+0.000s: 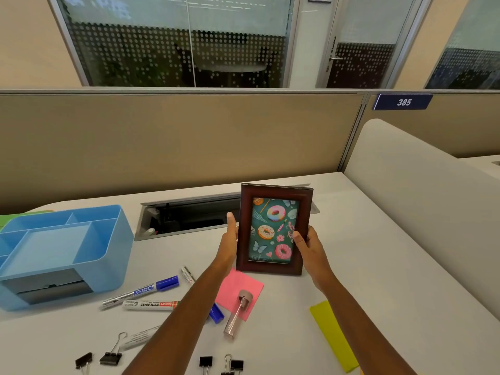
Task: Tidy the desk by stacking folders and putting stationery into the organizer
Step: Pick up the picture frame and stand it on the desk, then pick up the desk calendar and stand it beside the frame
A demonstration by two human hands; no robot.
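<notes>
Both hands hold a dark wooden picture frame with a doughnut print, upright at the desk's middle. My left hand grips its left edge, my right hand its right edge. A light blue organizer with empty compartments stands at the left. A blue-capped marker and a whiteboard marker lie in front of it. Another marker, a blue cap and a rose metallic pen-like tube lie near a pink sticky note. Several black binder clips lie along the near edge.
A yellow-green paper strip lies at the right. An open cable tray is set into the desk behind the frame. A green folder edge shows behind the organizer. Beige partitions bound the back and right.
</notes>
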